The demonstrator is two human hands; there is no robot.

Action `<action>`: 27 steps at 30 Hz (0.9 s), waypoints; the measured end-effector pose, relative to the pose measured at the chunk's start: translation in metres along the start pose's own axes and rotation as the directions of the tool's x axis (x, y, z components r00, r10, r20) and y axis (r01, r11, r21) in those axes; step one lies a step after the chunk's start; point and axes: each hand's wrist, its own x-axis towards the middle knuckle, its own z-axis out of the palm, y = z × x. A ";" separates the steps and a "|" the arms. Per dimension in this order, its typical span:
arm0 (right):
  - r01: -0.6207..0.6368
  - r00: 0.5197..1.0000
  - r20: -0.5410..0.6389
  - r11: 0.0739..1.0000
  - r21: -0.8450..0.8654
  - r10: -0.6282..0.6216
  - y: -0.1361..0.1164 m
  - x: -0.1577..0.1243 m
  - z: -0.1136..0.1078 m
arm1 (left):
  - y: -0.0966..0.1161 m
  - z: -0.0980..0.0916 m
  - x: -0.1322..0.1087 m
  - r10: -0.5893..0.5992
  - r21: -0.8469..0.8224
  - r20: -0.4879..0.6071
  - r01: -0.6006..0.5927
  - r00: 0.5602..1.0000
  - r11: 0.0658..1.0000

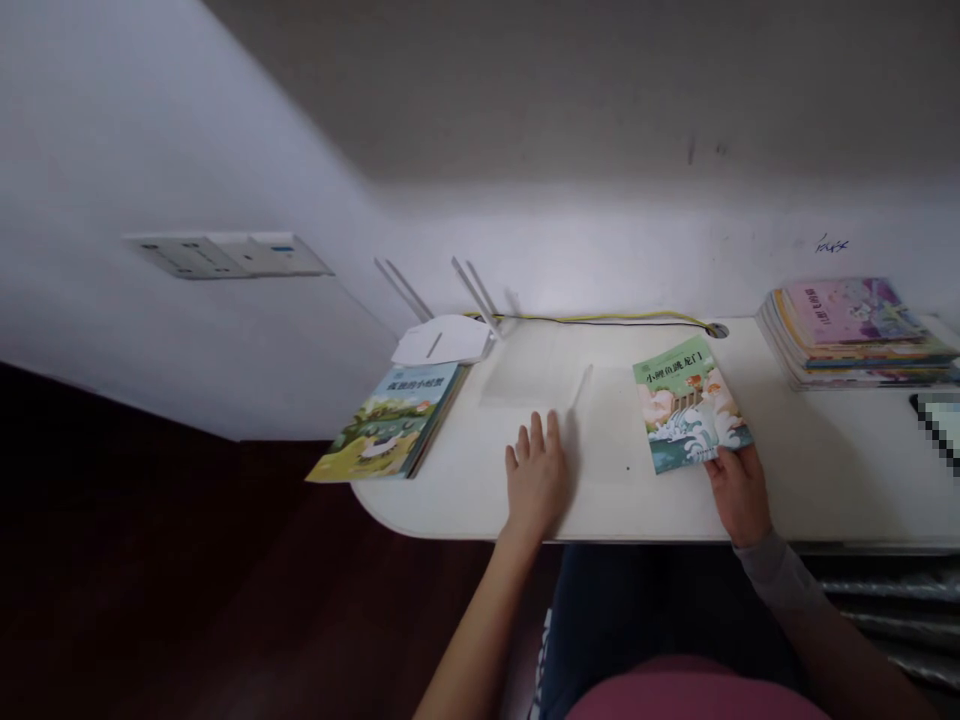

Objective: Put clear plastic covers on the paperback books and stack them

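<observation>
My right hand (739, 490) grips the lower right corner of a thin green picture book (688, 405), thumb on its front. The book's cover faces up, with a red fish and white waves on it. Fingers spread and holding nothing, my left hand (536, 475) is over the white table (442, 500). Just beyond it lies a faint see-through sheet (525, 372), apparently plastic, with a pale narrow strip (581, 385) standing out at its right side. Whether the left fingers touch the sheet or the table, I cannot tell.
A stack of picture books (390, 425) overhangs the table's left end, beside a white router (442, 340) with upright antennas. Yellow and black cables (600, 319) run along the wall to a hole (718, 330). Another book stack (855, 325) and a dark-edged device (941, 425) are at right.
</observation>
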 end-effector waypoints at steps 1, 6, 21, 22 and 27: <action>0.058 0.998 -0.011 0.994 -0.089 -0.059 -0.002 -0.002 -0.001 | -0.001 0.001 -0.001 0.035 -0.017 -0.009 -0.035 0.999 0.999; 0.487 0.867 0.170 0.725 -0.487 -0.468 -0.026 -0.014 0.015 | -0.003 0.007 -0.006 0.202 -0.096 0.052 -0.197 0.978 0.976; 0.870 0.487 0.859 0.002 -0.493 -0.155 -0.019 -0.037 0.111 | -0.023 0.020 -0.002 0.236 -0.334 -0.001 -0.223 0.972 0.916; 0.868 0.492 0.858 0.007 -0.497 -0.146 -0.020 -0.038 0.112 | -0.023 0.022 -0.002 0.230 -0.345 -0.014 -0.221 0.973 0.912; 0.858 0.514 0.854 0.039 -0.512 -0.085 -0.026 -0.034 0.110 | -0.024 0.024 -0.001 0.219 -0.401 -0.033 -0.214 0.975 0.891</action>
